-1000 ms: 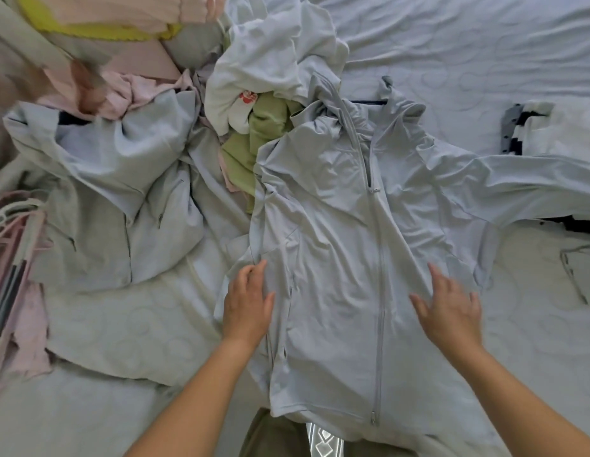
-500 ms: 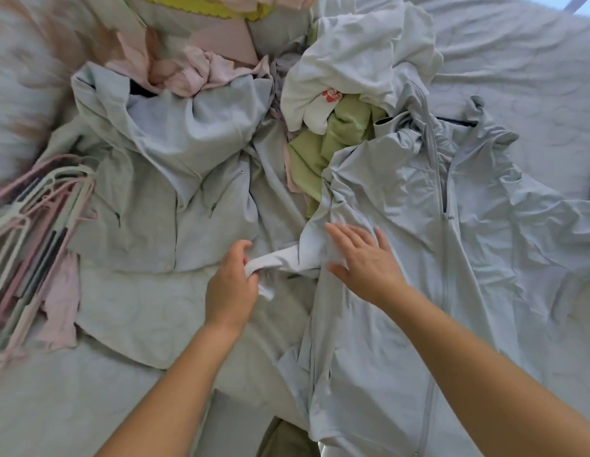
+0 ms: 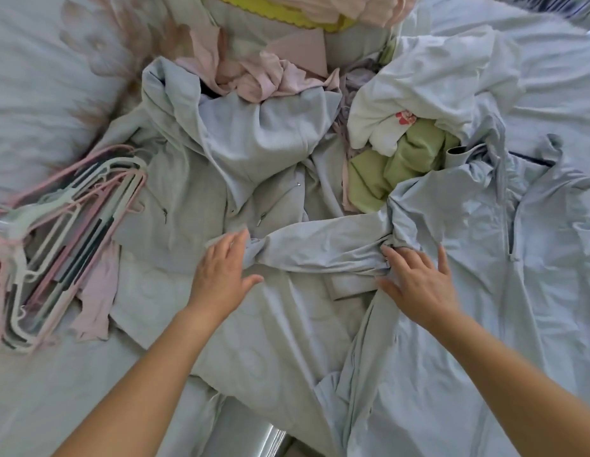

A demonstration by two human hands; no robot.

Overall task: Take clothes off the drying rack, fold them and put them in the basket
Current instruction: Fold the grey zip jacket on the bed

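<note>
Across the bed point(image 3: 534, 77) I see washing spread out for folding. A heap of clothes point(image 3: 254, 136) fills the far middle, and a pale zip jacket point(image 3: 484, 258) lies front up on the right, its hem reaching toward the bed's near edge. I judge it was laid flat so the sleeves can be folded over the body. Its sleeve point(image 3: 320, 245) is drawn out leftward over a grey garment point(image 3: 188, 206) from the heap, probably to straighten it before the fold. A bundle of hangers point(image 3: 72, 219) lies toward the left edge, set out of the way. I can make out no basket.

The left hand point(image 3: 221, 275) rests at the sleeve's cuff end, its fingers point(image 3: 232, 244) straight and close together, thumb spread, touching cloth and gripping nothing. The right hand point(image 3: 418, 285) presses the bunched cloth where sleeve meets body, its fingers point(image 3: 400, 258) splayed flat, pinning it down rather than clutching.
</note>
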